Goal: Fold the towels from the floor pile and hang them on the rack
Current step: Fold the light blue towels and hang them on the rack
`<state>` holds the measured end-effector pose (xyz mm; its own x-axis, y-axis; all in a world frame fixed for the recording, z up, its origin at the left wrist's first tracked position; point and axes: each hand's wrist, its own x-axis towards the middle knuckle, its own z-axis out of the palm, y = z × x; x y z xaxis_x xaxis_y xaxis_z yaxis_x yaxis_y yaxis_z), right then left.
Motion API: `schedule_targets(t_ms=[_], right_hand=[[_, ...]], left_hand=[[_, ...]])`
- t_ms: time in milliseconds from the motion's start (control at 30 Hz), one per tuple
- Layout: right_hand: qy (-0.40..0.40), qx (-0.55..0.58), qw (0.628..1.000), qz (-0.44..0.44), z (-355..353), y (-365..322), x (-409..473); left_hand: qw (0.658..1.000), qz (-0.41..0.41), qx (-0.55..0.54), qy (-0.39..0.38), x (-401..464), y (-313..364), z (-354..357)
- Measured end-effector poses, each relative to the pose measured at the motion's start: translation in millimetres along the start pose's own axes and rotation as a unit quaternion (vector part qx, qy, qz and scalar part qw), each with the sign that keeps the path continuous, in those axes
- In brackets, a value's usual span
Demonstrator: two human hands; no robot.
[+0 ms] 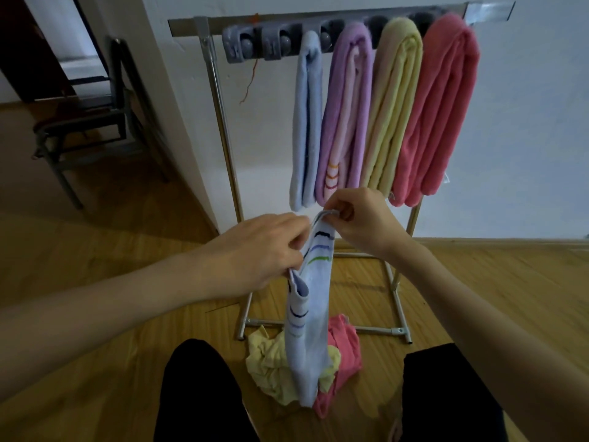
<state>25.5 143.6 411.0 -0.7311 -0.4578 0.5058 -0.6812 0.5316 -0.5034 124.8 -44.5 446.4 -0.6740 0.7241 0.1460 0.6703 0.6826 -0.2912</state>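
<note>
My left hand [255,253] pinches one edge of a pale blue terry towel with dark, blue and green stripes [307,330], fingers curled tight on the cloth. My right hand [360,223] pinches the top edge of the same towel, thumb and fingers closed on the hem, slightly higher than the left. The towel hangs down between my hands, its lower end reaching the floor pile. Pile sits on the wooden plank floor [95,330] between my knees in black trousers [197,393]: crumpled pale yellow towel [271,368] and crumpled pink towel [345,355], touching each other.

Behind it the silver metal rack with a grey clip bar [223,100] stands against the white wall [526,122]. Four folded towels hang side by side on it: light blue towel [306,129], lilac towel with pink lining [347,116], pale yellow folded towel [395,106], coral pink folded towel [443,110]. Dark metal chair [95,122] off to the left.
</note>
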Motion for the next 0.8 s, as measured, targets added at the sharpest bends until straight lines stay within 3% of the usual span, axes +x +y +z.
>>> schedule_targets(t_ms=[67,167,267,433,800], right_hand=[[-0.003,-0.001,1.0,0.0,0,2,-2],[-0.008,-0.004,1.0,-0.004,2,3,-4],[-0.008,0.011,1.0,0.002,-1,4,-4],[-0.016,0.067,0.997,0.026,-12,3,1],[-0.007,0.25,0.967,0.05,-30,-9,4]], left_hand=[[0.998,0.053,0.001,0.032,3,-1,5],[0.994,0.09,-0.066,-0.019,7,-5,6],[0.995,0.016,-0.099,-0.009,6,-14,11],[0.979,-0.096,-0.158,0.086,13,-26,19],[0.948,-0.152,-0.159,0.232,37,-15,20]])
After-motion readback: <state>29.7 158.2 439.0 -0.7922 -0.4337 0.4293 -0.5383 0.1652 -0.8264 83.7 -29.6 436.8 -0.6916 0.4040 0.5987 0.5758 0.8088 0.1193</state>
